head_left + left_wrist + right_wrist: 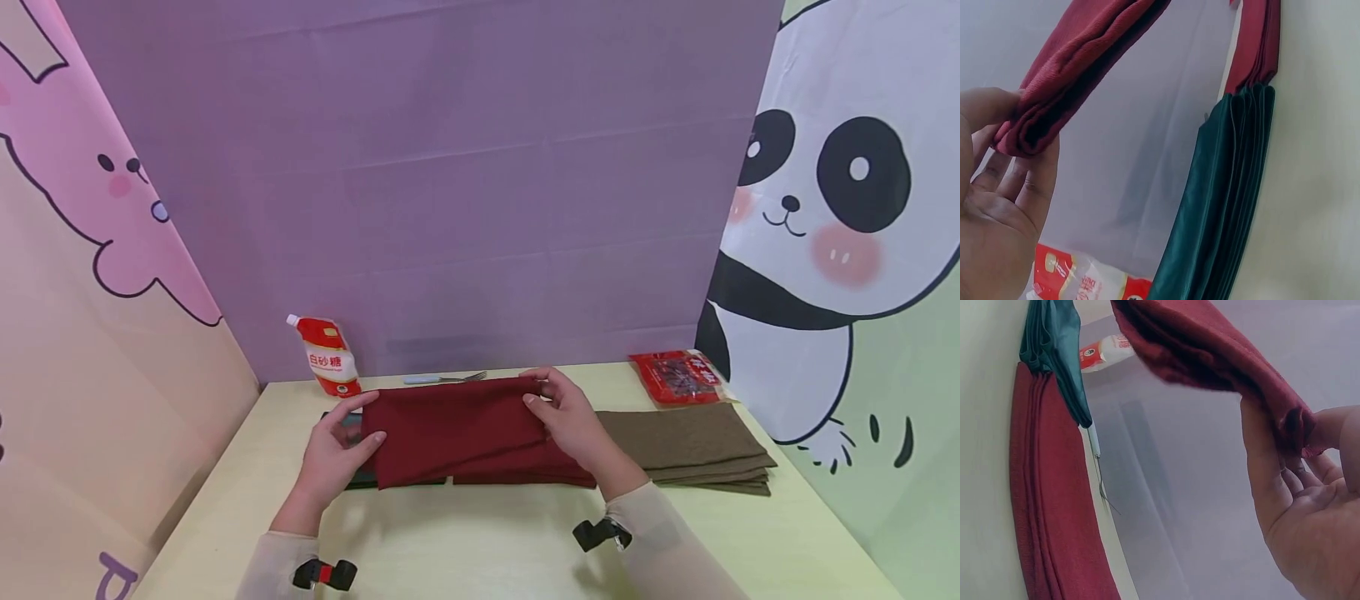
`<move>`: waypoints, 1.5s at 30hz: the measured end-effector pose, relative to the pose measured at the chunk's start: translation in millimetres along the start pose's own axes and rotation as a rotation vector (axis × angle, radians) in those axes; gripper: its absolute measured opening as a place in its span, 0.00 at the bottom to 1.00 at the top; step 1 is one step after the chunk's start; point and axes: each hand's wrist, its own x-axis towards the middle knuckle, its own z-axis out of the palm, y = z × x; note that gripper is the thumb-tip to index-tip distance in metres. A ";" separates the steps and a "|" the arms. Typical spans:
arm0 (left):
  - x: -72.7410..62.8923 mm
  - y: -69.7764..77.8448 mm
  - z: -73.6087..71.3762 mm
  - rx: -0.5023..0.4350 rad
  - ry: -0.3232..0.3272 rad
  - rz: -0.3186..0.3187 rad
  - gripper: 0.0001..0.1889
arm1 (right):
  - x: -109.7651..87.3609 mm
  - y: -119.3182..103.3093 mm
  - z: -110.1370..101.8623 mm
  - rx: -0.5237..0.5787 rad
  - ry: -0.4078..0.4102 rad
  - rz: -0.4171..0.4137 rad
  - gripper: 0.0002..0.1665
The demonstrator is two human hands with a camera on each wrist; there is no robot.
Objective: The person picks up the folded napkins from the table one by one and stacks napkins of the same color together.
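A folded dark red cloth [450,429] is held up between both hands, raised above the table. My left hand [333,454] pinches its left end, thumb on the near face and fingers behind, and the folded layers show in the left wrist view. The right hand [573,425] pinches the upper right end the same way. Below it lies a stack of folded red cloths [1063,487], partly hidden in the head view. Next to that, on the left, is a stack of folded dark green cloths [1210,194], mostly covered by the raised cloth from above.
A stack of brown folded cloths [682,437] lies at the right. Behind are a red-and-white pouch [330,358] standing at the left, a fork [446,378] with a pale handle, and a red packet [678,377] at the right. A purple backdrop [450,208] rises behind the table [480,550].
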 end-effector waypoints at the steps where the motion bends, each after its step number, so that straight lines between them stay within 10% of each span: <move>1: 1.5 0.1 1.4 -0.001 -0.008 0.008 0.34 | 0.3 -0.2 -1.2 -0.002 0.011 0.001 0.22; 15: 16.3 -2.2 22.3 -0.024 -0.062 -0.012 0.35 | 4.6 8.5 -23.7 0.091 0.035 0.175 0.26; 45: 46.5 -6.9 63.6 -0.095 -0.028 -0.102 0.32 | 2.7 3.5 -52.0 -0.031 0.218 0.077 0.22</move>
